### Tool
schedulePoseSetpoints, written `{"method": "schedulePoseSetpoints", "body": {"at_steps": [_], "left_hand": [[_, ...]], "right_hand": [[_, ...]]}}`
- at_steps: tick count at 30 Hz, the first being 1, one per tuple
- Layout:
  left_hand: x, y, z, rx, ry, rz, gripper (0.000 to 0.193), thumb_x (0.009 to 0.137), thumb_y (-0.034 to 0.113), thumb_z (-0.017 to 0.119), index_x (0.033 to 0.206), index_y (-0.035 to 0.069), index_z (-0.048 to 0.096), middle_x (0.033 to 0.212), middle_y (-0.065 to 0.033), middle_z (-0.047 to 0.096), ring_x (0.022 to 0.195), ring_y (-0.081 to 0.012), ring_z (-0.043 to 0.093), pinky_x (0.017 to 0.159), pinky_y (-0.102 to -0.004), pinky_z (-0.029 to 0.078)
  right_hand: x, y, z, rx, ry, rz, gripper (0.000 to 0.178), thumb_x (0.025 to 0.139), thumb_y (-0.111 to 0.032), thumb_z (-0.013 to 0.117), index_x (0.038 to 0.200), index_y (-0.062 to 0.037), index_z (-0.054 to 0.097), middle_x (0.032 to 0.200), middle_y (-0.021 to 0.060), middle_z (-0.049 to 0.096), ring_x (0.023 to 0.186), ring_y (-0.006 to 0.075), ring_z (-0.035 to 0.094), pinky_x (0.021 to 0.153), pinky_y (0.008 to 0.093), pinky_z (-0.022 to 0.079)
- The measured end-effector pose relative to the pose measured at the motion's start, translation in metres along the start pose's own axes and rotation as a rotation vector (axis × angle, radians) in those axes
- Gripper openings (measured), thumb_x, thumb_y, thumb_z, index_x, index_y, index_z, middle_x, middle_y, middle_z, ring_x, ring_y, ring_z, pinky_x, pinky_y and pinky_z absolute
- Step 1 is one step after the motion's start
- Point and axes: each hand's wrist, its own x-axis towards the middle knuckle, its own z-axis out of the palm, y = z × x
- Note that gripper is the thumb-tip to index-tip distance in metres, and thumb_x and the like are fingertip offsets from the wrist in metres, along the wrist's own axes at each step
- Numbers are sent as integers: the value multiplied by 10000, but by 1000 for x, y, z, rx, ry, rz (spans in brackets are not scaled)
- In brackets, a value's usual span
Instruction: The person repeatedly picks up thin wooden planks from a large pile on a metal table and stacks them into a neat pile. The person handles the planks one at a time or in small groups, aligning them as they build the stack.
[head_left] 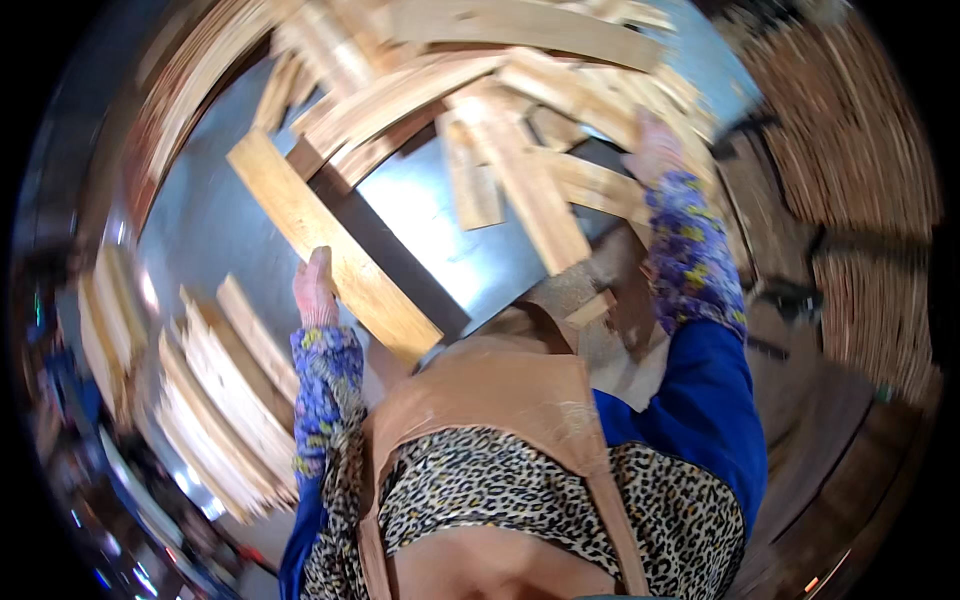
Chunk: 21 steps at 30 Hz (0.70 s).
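My left hand (316,290) grips the near left edge of a smooth, yellowish wooden board (335,250), with its thumb against the edge and the other fingers mostly hidden beneath. That board slants across the metal tabletop (410,200), its near end close to my apron. My right hand (657,150) is stretched out to the right side of a loose heap of wooden boards (515,165). It is smeared by motion, but its thumb and fingers look apart, and I make out nothing held in it. Whether it touches the boards beneath is unclear.
Stacks of pale boards (225,390) stand to the left of the table. Tall piles of thin wooden strips (830,130) rise at the right. A long board (525,28) lies across the heap's far side. A small wood offcut (590,309) sits near the front edge.
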Motion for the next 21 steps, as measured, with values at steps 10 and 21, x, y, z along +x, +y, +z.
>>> {"method": "schedulePoseSetpoints", "body": {"at_steps": [10, 21], "left_hand": [[-81, -135, -213, 497, 442, -225, 619, 969, 428, 685, 1328, -74, 634, 1157, -279, 737, 1099, -395, 697, 978, -485, 528], [-118, -121, -218, 1167, 445, 127, 484, 1061, 325, 569, 1319, -83, 603, 1644, -296, 448, 1358, -472, 584, 1150, -532, 463]], "right_hand": [[-99, 0, 47, -43, -198, -88, 1160, 752, -331, 888, 1701, -110, 260, 1634, 380, 374, 1497, 527, 429, 1240, 527, 416], [-172, -60, 43, 3, -126, 54, 922, 732, -354, 910, 1489, -89, 455, 1300, 252, 672, 1242, 454, 647, 1086, 502, 541]]}}
